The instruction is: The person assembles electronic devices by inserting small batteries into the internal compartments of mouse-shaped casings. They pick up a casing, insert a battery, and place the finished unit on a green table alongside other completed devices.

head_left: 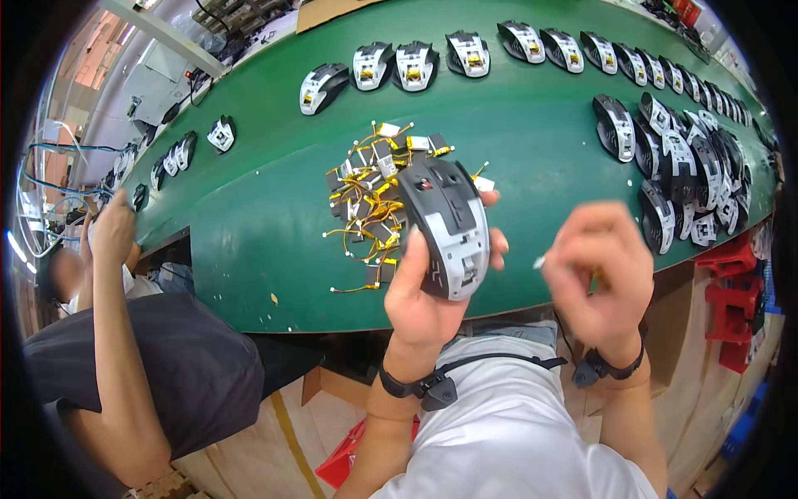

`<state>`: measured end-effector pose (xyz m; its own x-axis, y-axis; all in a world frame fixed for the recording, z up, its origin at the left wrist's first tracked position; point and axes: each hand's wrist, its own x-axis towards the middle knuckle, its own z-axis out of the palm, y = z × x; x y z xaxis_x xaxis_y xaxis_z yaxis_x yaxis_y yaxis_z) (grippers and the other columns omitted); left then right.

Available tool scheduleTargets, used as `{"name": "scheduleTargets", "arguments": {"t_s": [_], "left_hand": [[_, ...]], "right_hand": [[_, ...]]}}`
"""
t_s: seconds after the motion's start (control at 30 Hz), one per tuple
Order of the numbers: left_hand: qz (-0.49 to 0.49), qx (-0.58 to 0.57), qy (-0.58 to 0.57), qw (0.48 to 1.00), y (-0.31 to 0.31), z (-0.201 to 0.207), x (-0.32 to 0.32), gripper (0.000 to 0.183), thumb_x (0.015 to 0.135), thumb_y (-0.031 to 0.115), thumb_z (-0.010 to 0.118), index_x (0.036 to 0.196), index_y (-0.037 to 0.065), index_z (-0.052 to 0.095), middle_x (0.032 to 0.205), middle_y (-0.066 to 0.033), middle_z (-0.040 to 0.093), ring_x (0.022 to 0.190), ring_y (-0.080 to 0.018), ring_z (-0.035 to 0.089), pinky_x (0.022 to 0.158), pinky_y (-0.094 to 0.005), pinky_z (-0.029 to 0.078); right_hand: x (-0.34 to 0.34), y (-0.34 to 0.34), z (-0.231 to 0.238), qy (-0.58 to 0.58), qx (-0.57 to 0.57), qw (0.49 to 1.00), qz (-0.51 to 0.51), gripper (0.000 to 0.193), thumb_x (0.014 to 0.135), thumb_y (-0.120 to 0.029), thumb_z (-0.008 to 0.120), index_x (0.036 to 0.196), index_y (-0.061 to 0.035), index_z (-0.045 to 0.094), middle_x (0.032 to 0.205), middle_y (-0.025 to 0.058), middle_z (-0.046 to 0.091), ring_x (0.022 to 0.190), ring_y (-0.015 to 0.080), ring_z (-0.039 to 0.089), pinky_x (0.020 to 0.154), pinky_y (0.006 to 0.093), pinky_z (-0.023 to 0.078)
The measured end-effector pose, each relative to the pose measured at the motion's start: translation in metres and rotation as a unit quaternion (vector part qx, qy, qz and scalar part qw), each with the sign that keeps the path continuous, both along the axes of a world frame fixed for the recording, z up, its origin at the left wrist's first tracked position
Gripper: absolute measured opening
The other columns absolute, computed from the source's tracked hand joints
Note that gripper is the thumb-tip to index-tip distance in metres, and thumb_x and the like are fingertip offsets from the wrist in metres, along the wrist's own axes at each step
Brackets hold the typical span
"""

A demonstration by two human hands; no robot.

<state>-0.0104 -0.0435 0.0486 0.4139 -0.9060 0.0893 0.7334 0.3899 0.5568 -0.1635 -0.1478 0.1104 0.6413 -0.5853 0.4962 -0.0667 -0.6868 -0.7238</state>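
Observation:
My left hand (pixel 428 308) is wrapped round a black and white computer mouse (pixel 449 224), tilted up over the green table with its opening toward me. To the right, my right hand (pixel 603 279) is closed in a pinch, blurred by motion and apart from the mouse. A small white plug (pixel 539 262) sticks out at its fingertips, and a bit of yellow shows below the fingers; this looks like one of the small batteries, mostly hidden. Just beyond the mouse lies a pile of small batteries (pixel 366 195) with yellow tape, thin wires and white plugs.
Along the far edge of the green table (pixel 274 258) runs a row of mice (pixel 416 65). A heap of mice (pixel 702 166) sits at the right. At the left a co-worker's arm (pixel 116 333) reaches over the table. Red stools (pixel 731 299) stand below right.

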Motion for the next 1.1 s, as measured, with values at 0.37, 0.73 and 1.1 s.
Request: {"name": "scheduleTargets", "arguments": {"t_s": [0.37,0.73,1.1], "left_hand": [[0.03,-0.006,0.018,0.999,0.006,0.006,-0.019,0.059,0.103,0.042,0.033,0.147,0.003,0.031,0.145,-0.0211,0.041,0.115,-0.0314,0.055,0.094,-0.0408,0.049],[0.043,0.015,0.066,0.997,0.006,0.005,-0.022,0.052,0.105,0.04,0.027,0.144,0.006,0.037,0.14,-0.0143,0.048,0.113,-0.0276,0.056,0.093,-0.037,0.048],[0.075,-0.007,0.05,0.996,0.003,0.005,-0.018,0.054,0.105,0.04,0.032,0.145,0.004,0.035,0.141,-0.0156,0.045,0.115,-0.0277,0.055,0.091,-0.0369,0.048]], "right_hand": [[0.02,0.014,-0.021,0.026,-0.24,0.966,0.097,0.026,0.061,-0.004,0.07,0.085,-0.0004,0.063,0.079,0.006,0.054,0.058,0.0184,0.052,0.05,0.0298,0.042],[0.025,0.008,-0.004,0.073,-0.38,0.908,0.158,0.026,0.055,-0.008,0.062,0.079,0.002,0.062,0.079,0.0074,0.052,0.064,0.0186,0.052,0.052,0.0282,0.041],[0.025,0.011,-0.027,0.026,-0.255,0.956,0.142,0.025,0.06,0.001,0.07,0.085,0.003,0.065,0.079,0.0076,0.054,0.058,0.0201,0.052,0.049,0.0308,0.044]]}}
